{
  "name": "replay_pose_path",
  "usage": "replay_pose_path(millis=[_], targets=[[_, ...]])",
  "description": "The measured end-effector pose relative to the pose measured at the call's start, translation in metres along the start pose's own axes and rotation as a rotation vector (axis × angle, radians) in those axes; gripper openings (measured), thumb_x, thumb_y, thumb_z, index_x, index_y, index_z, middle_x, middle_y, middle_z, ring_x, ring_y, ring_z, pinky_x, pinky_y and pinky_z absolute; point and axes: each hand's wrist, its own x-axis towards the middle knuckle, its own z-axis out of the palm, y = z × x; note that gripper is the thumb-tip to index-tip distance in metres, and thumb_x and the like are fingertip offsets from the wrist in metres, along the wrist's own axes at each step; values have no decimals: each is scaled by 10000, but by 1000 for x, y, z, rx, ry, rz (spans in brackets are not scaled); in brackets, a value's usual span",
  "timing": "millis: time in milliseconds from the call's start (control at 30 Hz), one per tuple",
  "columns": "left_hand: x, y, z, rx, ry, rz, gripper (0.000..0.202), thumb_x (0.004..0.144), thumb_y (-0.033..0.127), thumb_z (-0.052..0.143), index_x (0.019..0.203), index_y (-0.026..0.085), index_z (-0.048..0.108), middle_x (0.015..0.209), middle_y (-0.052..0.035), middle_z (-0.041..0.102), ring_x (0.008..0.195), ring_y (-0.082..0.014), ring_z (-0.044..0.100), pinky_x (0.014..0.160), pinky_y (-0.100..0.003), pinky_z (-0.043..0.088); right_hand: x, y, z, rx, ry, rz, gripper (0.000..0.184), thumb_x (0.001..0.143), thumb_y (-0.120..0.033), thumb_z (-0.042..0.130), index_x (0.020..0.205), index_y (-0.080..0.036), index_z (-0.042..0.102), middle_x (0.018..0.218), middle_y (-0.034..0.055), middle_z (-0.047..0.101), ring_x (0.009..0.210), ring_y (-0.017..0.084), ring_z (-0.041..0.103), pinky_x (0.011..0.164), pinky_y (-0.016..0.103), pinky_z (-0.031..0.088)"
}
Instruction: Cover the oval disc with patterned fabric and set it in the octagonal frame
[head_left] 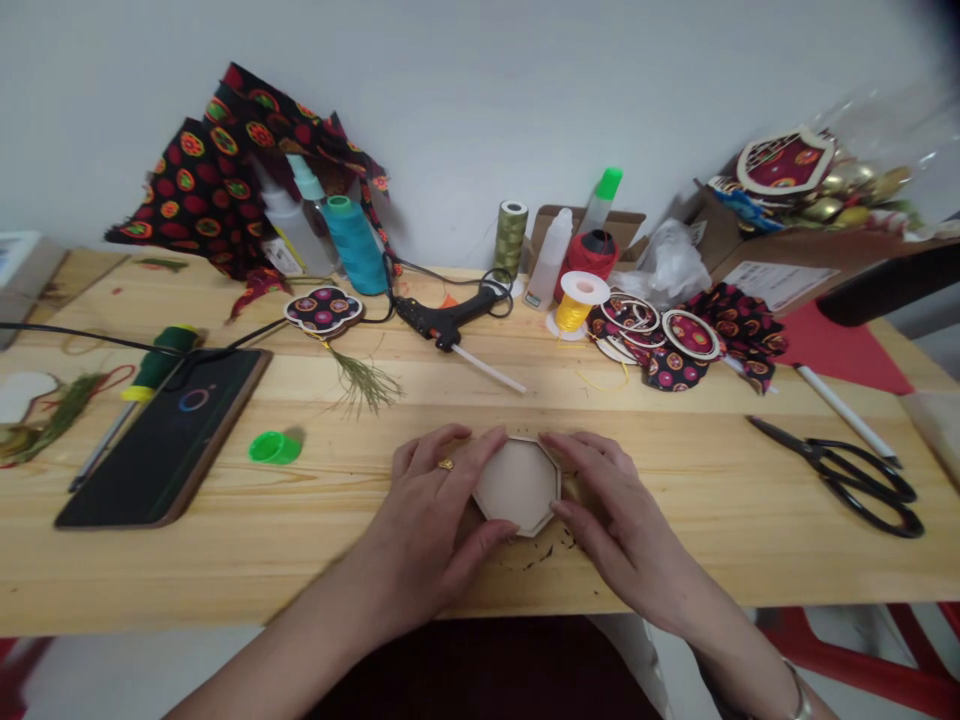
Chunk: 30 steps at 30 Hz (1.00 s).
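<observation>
A pale octagonal wooden piece with a raised rim lies near the table's front edge, between my two hands. My left hand grips its left side, thumb at the lower rim and index finger at the upper rim. On the opposite side my right hand holds the right rim between thumb and fingers. Something gold-coloured shows partly beneath my right hand; its kind is hidden. Small dark scraps lie just in front of the octagon.
Scissors and a white pen lie at right. Behind the hands are a glue gun, a yellow thread spool and fabric-covered ornaments. A phone, screwdriver and green cap are at left.
</observation>
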Motion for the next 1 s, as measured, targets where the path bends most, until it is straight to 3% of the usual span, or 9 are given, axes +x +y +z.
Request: replay_pose_path(millis=[267,467,633,800,1000], targets=[[-4,-4,-6,-128,120,-70,526,933,252,500,1426,236,317,1315,-90,542,1286,-260,370,1037,-460,388,-2,-4,-4,102,129,9,471,936,-213,523,1385,-282,400,1332,52,497,1260,190,413,1068,369,384],[-18,10,-5,-11,282,-171,493,889,266,578,1349,228,405,1223,-84,576,1210,-279,429,977,-449,443,-12,-13,1,43,157,2,538,891,-300,624,1378,-317,395,1324,40,523,1269,227,390,1059,403,393],[-24,18,10,73,260,-160,548,870,294,614,1352,174,381,1174,-120,622,1236,-330,376,964,-499,413,-6,-11,11,-31,117,-8,696,825,-335,703,1413,-322,331,1354,57,508,1307,282,316,1048,478,388],[-20,19,8,45,230,-134,613,860,276,605,1391,137,332,1185,-145,637,1284,-339,330,1001,-523,382,2,-7,12,-71,47,-11,753,796,-337,730,1430,-335,322,1431,68,437,1358,309,248,1067,525,350],[-19,19,10,12,182,-152,678,836,269,617,1417,167,283,1223,-136,629,1306,-341,315,1010,-528,368,4,-2,9,-19,42,-1,771,784,-336,740,1440,-333,335,1426,87,425,1366,305,261,1078,541,339]])
